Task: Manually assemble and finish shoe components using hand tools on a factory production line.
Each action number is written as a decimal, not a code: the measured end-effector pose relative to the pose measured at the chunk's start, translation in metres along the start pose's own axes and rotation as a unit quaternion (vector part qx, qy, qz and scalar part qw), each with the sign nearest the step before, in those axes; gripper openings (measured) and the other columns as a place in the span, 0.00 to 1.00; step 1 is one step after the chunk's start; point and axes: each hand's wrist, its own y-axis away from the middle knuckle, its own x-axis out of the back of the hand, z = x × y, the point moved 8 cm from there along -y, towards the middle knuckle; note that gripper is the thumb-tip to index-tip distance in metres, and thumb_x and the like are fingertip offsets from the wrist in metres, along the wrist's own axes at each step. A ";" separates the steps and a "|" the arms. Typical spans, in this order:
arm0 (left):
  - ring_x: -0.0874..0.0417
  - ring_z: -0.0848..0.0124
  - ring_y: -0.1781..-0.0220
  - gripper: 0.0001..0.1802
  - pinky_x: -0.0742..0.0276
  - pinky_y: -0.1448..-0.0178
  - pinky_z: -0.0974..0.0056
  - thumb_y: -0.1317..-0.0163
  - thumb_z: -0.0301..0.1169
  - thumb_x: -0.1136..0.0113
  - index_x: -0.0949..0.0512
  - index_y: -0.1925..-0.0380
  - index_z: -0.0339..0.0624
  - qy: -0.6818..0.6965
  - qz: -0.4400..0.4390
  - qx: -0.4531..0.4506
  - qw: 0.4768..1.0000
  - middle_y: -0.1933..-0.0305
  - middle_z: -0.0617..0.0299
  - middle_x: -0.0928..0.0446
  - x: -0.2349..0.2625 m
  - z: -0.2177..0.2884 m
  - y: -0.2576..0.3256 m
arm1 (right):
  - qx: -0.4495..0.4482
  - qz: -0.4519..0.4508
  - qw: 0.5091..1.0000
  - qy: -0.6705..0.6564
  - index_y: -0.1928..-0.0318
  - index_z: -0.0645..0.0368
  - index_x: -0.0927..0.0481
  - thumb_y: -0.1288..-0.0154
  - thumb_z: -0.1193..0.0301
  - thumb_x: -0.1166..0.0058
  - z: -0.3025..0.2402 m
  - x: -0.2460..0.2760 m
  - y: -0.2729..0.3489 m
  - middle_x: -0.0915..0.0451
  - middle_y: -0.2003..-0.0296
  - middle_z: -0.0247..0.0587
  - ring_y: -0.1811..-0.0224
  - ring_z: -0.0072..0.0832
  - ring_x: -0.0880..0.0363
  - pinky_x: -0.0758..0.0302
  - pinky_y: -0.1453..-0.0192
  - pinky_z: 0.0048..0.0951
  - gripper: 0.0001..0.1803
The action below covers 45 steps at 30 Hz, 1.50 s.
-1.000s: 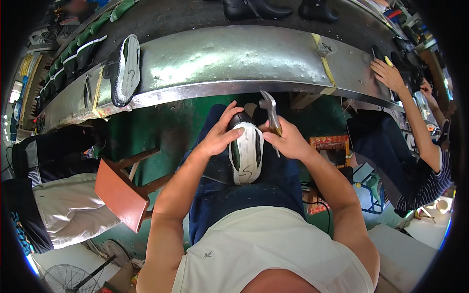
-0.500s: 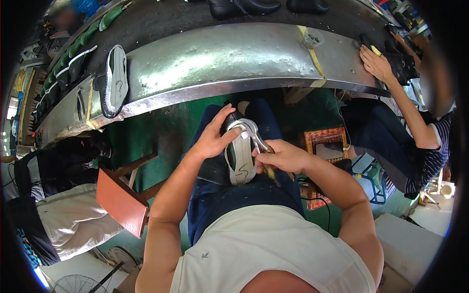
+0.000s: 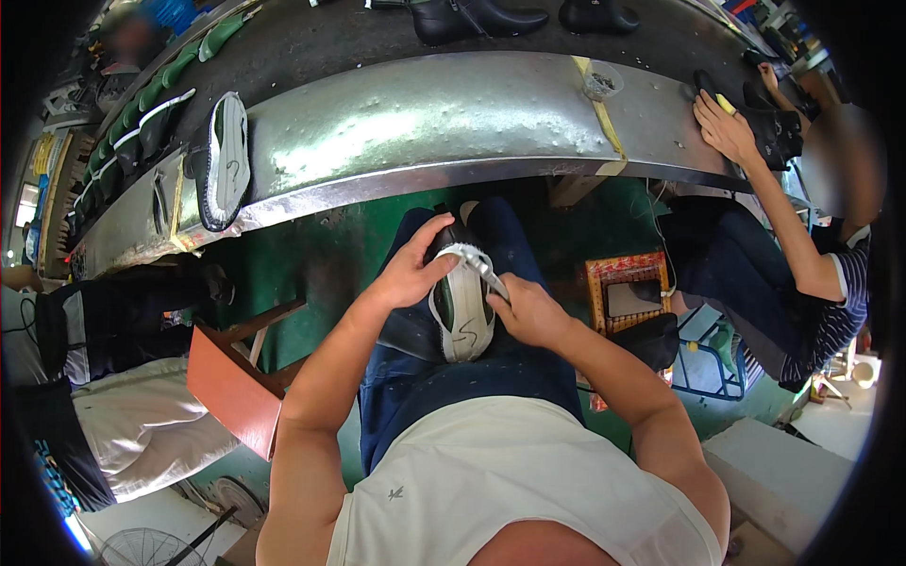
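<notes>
A shoe upper on a last [image 3: 466,321] rests between my thighs, its pale sole side facing up with a curved pen mark near the end closest to me. My left hand [image 3: 415,272] wraps the far end of it from the left, thumb pressed on the edge. In my right hand [image 3: 530,311] are metal lasting pincers [image 3: 494,281], gripped by the handles. Their jaws meet the upper's white edge at the far end, close to my left thumb. Whether the jaws are clamped on material is too small to tell.
Ahead runs a metal-edged bench [image 3: 377,113] with another lasted shoe [image 3: 226,162] at its left. Black boots [image 3: 481,21] stand behind, and a small clear cup [image 3: 601,82] sits farther right. A co-worker's hand [image 3: 725,130] holds a black boot at right. An orange-brown stool [image 3: 236,391] is left.
The pincers have tipped down and come round against the shoe's far edge. My right hand has closed more tightly about the handles. The left hand stays on the shoe.
</notes>
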 end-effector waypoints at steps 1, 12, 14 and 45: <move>0.29 0.70 0.35 0.32 0.34 0.29 0.65 0.30 0.27 0.38 0.35 0.28 0.41 0.016 0.019 0.006 1.000 0.33 0.58 0.31 0.000 0.002 0.004 | -0.001 0.003 1.000 -0.001 0.58 0.65 0.28 0.27 0.65 0.45 -0.007 0.004 0.003 0.19 0.64 0.62 0.60 0.62 0.19 0.24 0.57 0.54 0.14; 0.39 0.56 0.20 0.33 0.46 0.19 0.57 0.32 0.26 0.38 0.37 0.29 0.35 -0.030 0.084 -0.040 0.995 0.23 0.45 0.38 -0.010 0.070 0.042 | -0.052 0.082 0.979 -0.178 0.53 0.62 0.23 0.24 0.60 0.47 0.004 0.047 0.016 0.19 0.69 0.45 0.66 0.32 0.18 0.24 0.58 0.35 0.16; 0.43 0.49 0.18 0.35 0.51 0.18 0.53 0.34 0.24 0.40 0.40 0.28 0.32 -0.113 0.054 -0.123 0.984 0.22 0.42 0.40 -0.025 0.101 0.050 | -0.062 0.102 0.972 -0.204 0.54 0.63 0.23 0.23 0.58 0.49 0.004 0.034 0.000 0.19 0.68 0.47 0.66 0.35 0.18 0.24 0.57 0.36 0.18; 0.17 0.63 0.41 0.39 0.17 0.40 0.58 0.45 0.16 0.48 0.32 0.28 0.44 0.330 0.029 0.363 0.871 0.39 0.58 0.22 -0.049 -0.068 0.065 | -0.219 -0.120 0.921 -0.300 0.54 0.65 0.21 0.43 0.75 0.37 0.065 -0.004 -0.006 0.16 0.66 0.41 0.70 0.24 0.18 0.22 0.66 0.28 0.16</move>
